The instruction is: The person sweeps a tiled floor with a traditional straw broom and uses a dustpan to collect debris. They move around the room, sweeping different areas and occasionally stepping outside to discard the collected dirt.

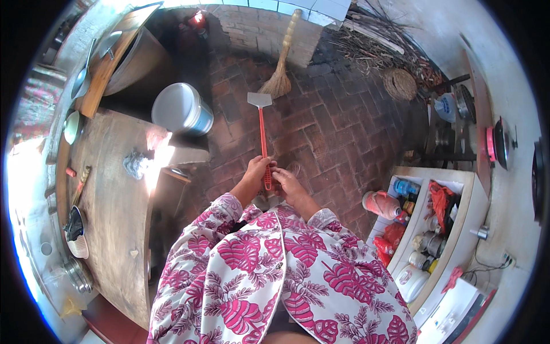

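Note:
A fly swatter [262, 133] with a red handle and a pale flat head points away from me over the brick floor. My left hand [258, 168] is closed around its handle. At the right side of the grip, my right hand [288, 182] has its fingertips close to the handle; whether they touch it is unclear. Just beyond the swatter's head, a straw broom [281, 71] leans against the tiled brick structure, bristles down.
On the left are a wooden table [116, 206] and a white lidded bucket [176, 109]. A shelf unit [462, 206] with bottles and bags stands right, a pink thermos [381, 204] beside it. Firewood sticks [374, 47] and a round woven straw piece [399, 84] lie at the back right.

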`<action>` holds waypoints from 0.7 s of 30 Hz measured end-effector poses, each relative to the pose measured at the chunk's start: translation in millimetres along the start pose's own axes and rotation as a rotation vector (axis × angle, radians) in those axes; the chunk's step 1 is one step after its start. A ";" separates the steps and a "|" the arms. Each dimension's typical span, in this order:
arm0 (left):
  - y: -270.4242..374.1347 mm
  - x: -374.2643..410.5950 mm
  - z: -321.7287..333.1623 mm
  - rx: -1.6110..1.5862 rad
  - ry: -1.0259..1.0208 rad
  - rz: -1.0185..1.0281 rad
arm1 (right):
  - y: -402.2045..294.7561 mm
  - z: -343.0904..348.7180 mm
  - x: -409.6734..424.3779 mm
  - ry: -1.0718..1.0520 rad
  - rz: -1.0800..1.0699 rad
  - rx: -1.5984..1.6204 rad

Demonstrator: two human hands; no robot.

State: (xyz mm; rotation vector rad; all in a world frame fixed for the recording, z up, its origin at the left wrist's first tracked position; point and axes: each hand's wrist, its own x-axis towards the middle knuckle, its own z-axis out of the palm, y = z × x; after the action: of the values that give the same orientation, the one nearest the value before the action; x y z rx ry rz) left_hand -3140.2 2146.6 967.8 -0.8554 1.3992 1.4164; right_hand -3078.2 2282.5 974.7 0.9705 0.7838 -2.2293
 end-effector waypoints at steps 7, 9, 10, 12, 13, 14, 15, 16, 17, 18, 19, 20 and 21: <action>-1.3 15.8 -8.0 0.204 0.121 -0.076 | -1.7 -21.1 29.0 0.119 -0.049 -0.321; -3.1 20.3 -9.6 0.211 0.131 -0.061 | -0.2 -34.2 42.5 0.131 -0.173 -0.365; -3.3 22.8 -7.7 0.221 0.136 -0.072 | -3.1 -43.0 49.3 0.146 -0.231 -0.438; -0.8 27.7 -1.7 0.231 0.124 -0.052 | -13.7 -63.1 60.4 0.179 -0.364 -0.540; 1.4 29.5 1.0 0.259 0.147 -0.073 | -19.4 -73.3 63.3 0.206 -0.363 -0.644; 5.3 31.0 1.8 0.284 0.160 -0.090 | -25.3 -79.5 68.8 0.254 -0.432 -0.760; 9.4 31.7 1.1 0.312 0.169 -0.127 | -30.4 -84.1 73.5 0.340 -0.410 -0.884; 14.3 32.5 -1.7 0.301 0.171 -0.104 | -36.5 -89.1 77.2 0.349 -0.499 -0.963; 20.6 33.8 -6.2 0.293 0.169 -0.103 | -41.8 -91.9 81.1 0.375 -0.480 -1.052; 26.9 35.5 -11.5 0.288 0.182 -0.069 | -50.2 -93.8 88.3 0.402 -0.561 -1.133; 36.1 39.7 -17.5 0.278 0.162 -0.083 | -63.2 -95.7 98.8 0.439 -0.581 -1.230; 44.2 44.6 -21.6 0.272 0.157 -0.066 | -74.9 -97.5 107.0 0.473 -0.533 -1.317; 52.9 51.1 -24.0 0.269 0.150 -0.067 | -88.6 -100.7 115.2 0.520 -0.493 -1.399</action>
State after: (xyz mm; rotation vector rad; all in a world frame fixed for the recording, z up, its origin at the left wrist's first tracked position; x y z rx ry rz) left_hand -3209.2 2135.0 935.0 -0.8372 1.6160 1.1009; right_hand -3161.3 2380.5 853.2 0.5796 2.4928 -1.0870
